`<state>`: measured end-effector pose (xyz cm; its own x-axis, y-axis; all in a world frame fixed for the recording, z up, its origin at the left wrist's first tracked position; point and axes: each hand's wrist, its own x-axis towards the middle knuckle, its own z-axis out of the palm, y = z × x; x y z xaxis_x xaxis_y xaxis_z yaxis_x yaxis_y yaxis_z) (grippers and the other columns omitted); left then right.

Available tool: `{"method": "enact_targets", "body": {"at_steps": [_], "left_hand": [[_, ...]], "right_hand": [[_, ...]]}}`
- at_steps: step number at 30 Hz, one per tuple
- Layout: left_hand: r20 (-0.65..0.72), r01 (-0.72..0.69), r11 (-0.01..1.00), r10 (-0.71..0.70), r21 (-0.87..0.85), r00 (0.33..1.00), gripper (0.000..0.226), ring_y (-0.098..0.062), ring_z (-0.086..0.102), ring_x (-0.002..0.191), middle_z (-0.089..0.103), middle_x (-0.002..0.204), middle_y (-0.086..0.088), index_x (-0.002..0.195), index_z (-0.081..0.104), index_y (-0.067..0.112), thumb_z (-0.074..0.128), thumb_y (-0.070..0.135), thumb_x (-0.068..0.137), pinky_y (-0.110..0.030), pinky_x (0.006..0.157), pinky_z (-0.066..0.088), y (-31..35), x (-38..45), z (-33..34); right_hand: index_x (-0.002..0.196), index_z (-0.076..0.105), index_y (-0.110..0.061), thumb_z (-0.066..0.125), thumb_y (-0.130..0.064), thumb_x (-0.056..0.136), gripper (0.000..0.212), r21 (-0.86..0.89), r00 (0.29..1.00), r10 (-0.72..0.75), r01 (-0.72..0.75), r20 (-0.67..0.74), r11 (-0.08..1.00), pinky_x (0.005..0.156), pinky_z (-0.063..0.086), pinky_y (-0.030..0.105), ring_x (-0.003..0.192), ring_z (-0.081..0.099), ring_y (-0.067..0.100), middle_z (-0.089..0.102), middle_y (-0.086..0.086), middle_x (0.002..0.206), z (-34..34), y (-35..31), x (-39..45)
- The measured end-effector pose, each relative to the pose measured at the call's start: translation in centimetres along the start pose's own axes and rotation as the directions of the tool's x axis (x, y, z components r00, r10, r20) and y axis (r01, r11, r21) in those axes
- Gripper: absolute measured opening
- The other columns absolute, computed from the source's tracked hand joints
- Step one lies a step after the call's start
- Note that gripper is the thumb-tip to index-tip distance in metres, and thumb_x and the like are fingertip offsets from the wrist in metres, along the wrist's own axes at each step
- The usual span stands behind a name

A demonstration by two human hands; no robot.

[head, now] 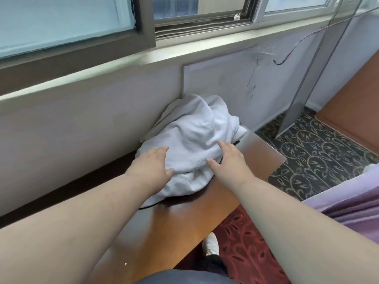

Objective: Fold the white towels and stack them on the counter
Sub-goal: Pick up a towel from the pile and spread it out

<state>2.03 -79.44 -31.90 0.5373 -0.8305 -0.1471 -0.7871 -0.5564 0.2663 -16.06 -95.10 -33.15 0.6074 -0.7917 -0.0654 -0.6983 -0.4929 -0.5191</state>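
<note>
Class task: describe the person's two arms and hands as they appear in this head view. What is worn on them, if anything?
Both forearms are bare up to the frame's edge: no sleeves show. The left hand and right hand wear no gloves, and no rings, watch or bracelets show on the sides facing the camera. The fingers are unmarked; the nails are too small to judge.

Towel pile (192, 144) jammed vs wall (82, 128) at back; counter (180, 218) bare in front & to the right.
</note>
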Motion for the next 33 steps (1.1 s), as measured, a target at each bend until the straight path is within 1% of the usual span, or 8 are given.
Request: {"method": "enact_targets", "body": {"at_steps": [9, 14, 17, 19, 23, 26, 29, 33], "left_hand": [[0.071, 0.131, 0.99, -0.126, -0.059, 0.989, 0.085, -0.029, 0.03, 0.141, 0.022, 0.159, -0.005, 0.156, 0.011, 0.027, 0.06, 0.048, 0.09, -0.04, 0.113, 0.029, 4.1, 13.9, 0.9], [0.179, 0.216, 0.975, -0.204, -0.049, 0.962, 0.109, -0.03, 0.022, 0.145, 0.015, 0.161, -0.009, 0.157, 0.002, 0.023, 0.071, 0.057, 0.079, -0.041, 0.117, 0.023, 4.4, 19.1, 2.3], [0.179, 0.292, 0.955, -0.279, -0.051, 0.944, 0.113, -0.033, 0.03, 0.14, 0.025, 0.156, -0.012, 0.156, 0.009, 0.021, 0.076, 0.059, 0.073, -0.04, 0.113, 0.028, 4.2, 20.4, 3.1], [0.158, 0.332, 0.943, -0.323, -0.033, 0.933, 0.107, -0.034, 0.036, 0.134, 0.035, 0.147, -0.014, 0.153, 0.023, 0.021, 0.077, 0.061, 0.07, -0.04, 0.11, 0.031, 4.1, 20.9, 3.5], [0.141, 0.364, 0.929, -0.352, -0.072, 0.926, 0.078, -0.034, 0.042, 0.12, 0.044, 0.127, -0.011, 0.132, 0.046, 0.025, 0.079, 0.058, 0.069, -0.042, 0.104, 0.037, 3.9, 21.0, 4.1], [0.133, 0.345, 0.934, -0.333, -0.088, 0.934, 0.067, -0.034, 0.045, 0.112, 0.044, 0.119, -0.011, 0.123, 0.049, 0.024, 0.078, 0.055, 0.072, -0.044, 0.099, 0.041, 4.1, 20.8, 4.1], [0.098, 0.3, 0.945, -0.288, -0.134, 0.953, 0.054, -0.034, 0.052, 0.1, 0.04, 0.108, -0.006, 0.12, 0.047, 0.023, 0.076, 0.043, 0.08, -0.04, 0.087, 0.045, 4.2, 20.2, 3.6], [-0.051, 0.241, 0.962, -0.25, -0.131, 0.967, 0.043, -0.036, 0.053, 0.09, 0.038, 0.105, -0.011, 0.12, 0.045, 0.017, 0.07, 0.032, 0.088, -0.043, 0.077, 0.045, 4.2, 18.6, 2.6]], "right_hand": [[0.155, 0.026, -0.03, 0.055, -0.05, 0.095, 0.069, -0.095, 0.975, -0.163, 0.179, 0.149, 0.979, 0.12, 0.018, 0.045, 0.151, 0.006, 0.025, 0.013, 0.008, 0.164, -0.9, 1.9, 16.1], [0.153, 0.014, -0.042, 0.061, -0.072, 0.077, 0.094, -0.206, 0.931, -0.202, 0.271, 0.305, 0.94, 0.118, 0.016, 0.052, 0.152, -0.004, 0.031, 0.0, 0.006, 0.166, -0.4, 3.0, 22.1], [0.146, 0.023, -0.043, 0.062, -0.076, 0.072, 0.09, -0.261, 0.919, -0.182, 0.282, 0.349, 0.923, 0.108, 0.028, 0.055, 0.145, 0.017, 0.033, 0.021, 0.012, 0.157, 0.9, 2.9, 24.2], [0.136, 0.035, -0.039, 0.063, -0.072, 0.075, 0.074, -0.306, 0.929, -0.202, 0.298, 0.309, 0.904, 0.099, 0.031, 0.049, 0.129, 0.034, 0.03, 0.042, 0.008, 0.136, 1.9, 2.9, 24.7], [0.118, 0.047, -0.034, 0.064, -0.066, 0.08, 0.052, -0.287, 0.93, -0.299, 0.353, 0.215, 0.89, 0.089, 0.031, 0.045, 0.111, 0.042, 0.029, 0.049, 0.004, 0.117, 2.8, 3.3, 24.6], [0.114, 0.05, -0.03, 0.064, -0.056, 0.085, 0.041, -0.236, 0.915, -0.36, 0.396, 0.182, 0.887, 0.086, 0.033, 0.044, 0.105, 0.043, 0.029, 0.047, 0.003, 0.111, 2.6, 3.3, 24.2], [0.111, 0.052, -0.026, 0.064, -0.031, 0.087, 0.028, -0.115, 0.897, -0.411, 0.432, 0.164, 0.895, 0.084, 0.04, 0.045, 0.101, 0.044, 0.03, 0.043, 0.003, 0.107, 2.0, 3.1, 23.5], [0.112, 0.053, -0.024, 0.064, -0.015, 0.083, 0.032, 0.078, 0.861, -0.498, 0.492, 0.099, 0.867, 0.083, 0.042, 0.038, 0.107, 0.043, 0.028, 0.04, 0.002, 0.109, 0.9, 1.8, 22.5]]}}
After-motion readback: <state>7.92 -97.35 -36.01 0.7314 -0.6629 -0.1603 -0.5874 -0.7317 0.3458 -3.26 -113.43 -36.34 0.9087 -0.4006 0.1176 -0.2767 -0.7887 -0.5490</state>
